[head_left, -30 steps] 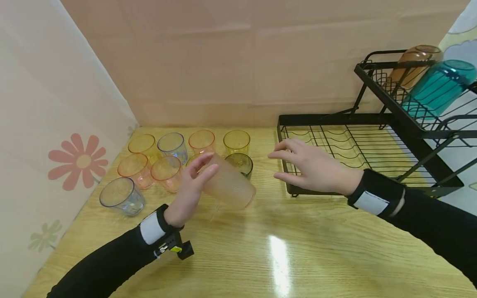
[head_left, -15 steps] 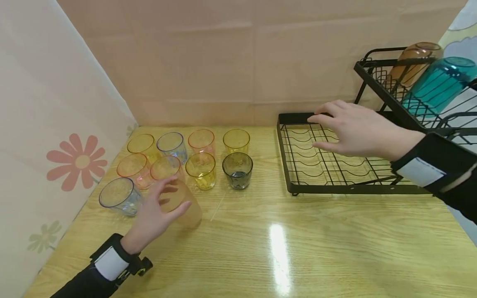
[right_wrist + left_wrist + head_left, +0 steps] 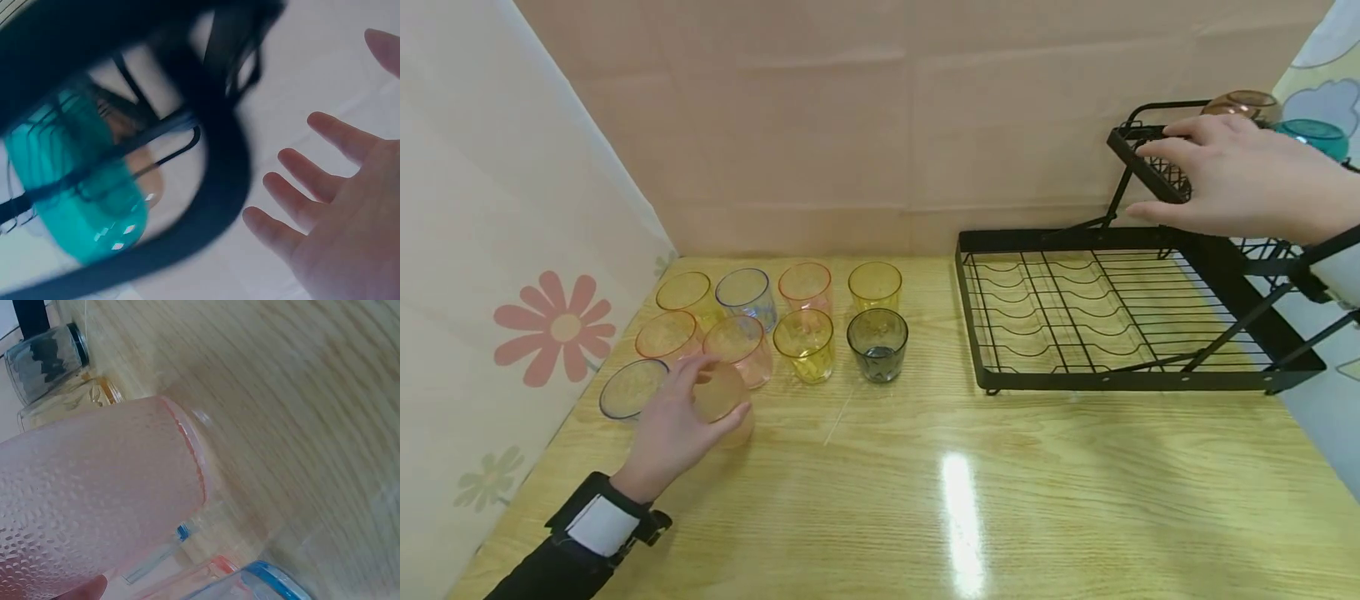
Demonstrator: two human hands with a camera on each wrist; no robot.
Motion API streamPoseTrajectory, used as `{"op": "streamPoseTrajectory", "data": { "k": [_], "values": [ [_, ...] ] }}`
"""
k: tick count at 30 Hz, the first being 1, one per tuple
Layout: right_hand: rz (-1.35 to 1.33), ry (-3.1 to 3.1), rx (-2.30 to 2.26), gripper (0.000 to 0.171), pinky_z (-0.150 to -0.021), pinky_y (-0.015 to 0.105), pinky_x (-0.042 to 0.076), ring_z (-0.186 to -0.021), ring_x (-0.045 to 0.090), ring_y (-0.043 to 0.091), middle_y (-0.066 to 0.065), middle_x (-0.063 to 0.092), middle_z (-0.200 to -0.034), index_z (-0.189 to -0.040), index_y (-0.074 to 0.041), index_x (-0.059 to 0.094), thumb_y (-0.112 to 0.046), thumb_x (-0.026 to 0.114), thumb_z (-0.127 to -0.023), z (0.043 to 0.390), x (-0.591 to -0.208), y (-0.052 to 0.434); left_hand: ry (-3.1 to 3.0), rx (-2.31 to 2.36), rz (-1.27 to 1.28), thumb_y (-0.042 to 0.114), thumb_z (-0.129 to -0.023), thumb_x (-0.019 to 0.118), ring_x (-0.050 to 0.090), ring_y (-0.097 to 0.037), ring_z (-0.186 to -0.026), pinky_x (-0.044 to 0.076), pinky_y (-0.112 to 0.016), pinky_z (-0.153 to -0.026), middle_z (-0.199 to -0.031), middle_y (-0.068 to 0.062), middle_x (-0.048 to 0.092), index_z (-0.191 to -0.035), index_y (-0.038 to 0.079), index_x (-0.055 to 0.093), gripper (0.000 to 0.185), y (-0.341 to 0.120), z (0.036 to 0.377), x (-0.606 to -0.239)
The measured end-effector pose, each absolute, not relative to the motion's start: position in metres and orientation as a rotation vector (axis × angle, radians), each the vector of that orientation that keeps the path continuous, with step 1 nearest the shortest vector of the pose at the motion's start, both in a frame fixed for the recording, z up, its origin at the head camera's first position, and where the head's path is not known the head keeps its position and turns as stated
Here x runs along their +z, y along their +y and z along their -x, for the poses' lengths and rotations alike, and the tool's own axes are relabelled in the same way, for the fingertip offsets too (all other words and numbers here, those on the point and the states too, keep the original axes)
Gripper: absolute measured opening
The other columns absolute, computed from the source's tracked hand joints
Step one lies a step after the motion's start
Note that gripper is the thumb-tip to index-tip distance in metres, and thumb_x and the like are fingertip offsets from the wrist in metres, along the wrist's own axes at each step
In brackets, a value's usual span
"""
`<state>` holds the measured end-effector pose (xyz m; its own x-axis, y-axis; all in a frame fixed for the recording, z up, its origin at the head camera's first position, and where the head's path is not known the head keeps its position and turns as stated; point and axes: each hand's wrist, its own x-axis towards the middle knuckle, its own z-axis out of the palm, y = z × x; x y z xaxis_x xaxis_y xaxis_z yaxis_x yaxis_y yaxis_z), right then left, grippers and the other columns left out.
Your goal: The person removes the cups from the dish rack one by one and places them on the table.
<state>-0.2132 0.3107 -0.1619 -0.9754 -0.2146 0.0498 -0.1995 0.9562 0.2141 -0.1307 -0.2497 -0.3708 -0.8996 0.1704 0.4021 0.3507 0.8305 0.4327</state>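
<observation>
The left hand (image 3: 673, 429) grips a frosted orange cup (image 3: 724, 402), fingers and thumb curled round its wall. The frosted orange cup stands on the wooden table (image 3: 1000, 500), well apart from the black dish rack (image 3: 1120, 379) and at the near left corner of the cup group. In the left wrist view its textured wall (image 3: 94, 494) fills most of the picture, with the rim close to the table surface; whether the cup is fully set down cannot be told.

Cup group, positions relative to the frosted orange cup:
- clear blue-rimmed cup (image 3: 625, 389): just beside it, on the side away from the rack, partly hidden by the hand
- pink cup (image 3: 739, 348): just behind it
- yellow cup (image 3: 805, 343): behind, toward the rack
- dark grey cup (image 3: 877, 343): further toward the rack
- more cups stand in a back row near the wall

The right hand (image 3: 1232, 179) is spread, fingers straight and apart, holding nothing. It hovers at the front edge of the rack's upper tier (image 3: 1138, 158); contact with the wire cannot be told. A teal cup (image 3: 69, 187) and a brown cup (image 3: 1238, 104) lie on that upper tier just behind the right hand. The lower tier of the rack sits on the table below the hand
</observation>
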Motion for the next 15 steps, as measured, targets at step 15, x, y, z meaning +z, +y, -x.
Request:
{"op": "streamPoseTrajectory", "data": {
  "k": [15],
  "values": [
    [-0.029,-2.950,-0.029,0.093,-0.109,0.066,0.004,-0.140,0.000,0.052,0.034,0.001,-0.153,-0.149,0.008,0.016,-0.066,0.036,-0.095,0.218,-0.145,0.360,-2.691,-0.692,0.341,0.026,-0.078,0.081,0.056,-0.039,-0.101,0.049,-0.055,-0.068,-0.115,-0.022,0.053,-0.130,-0.001,0.047,0.068,-0.262,0.139,-0.371]
  ]
}}
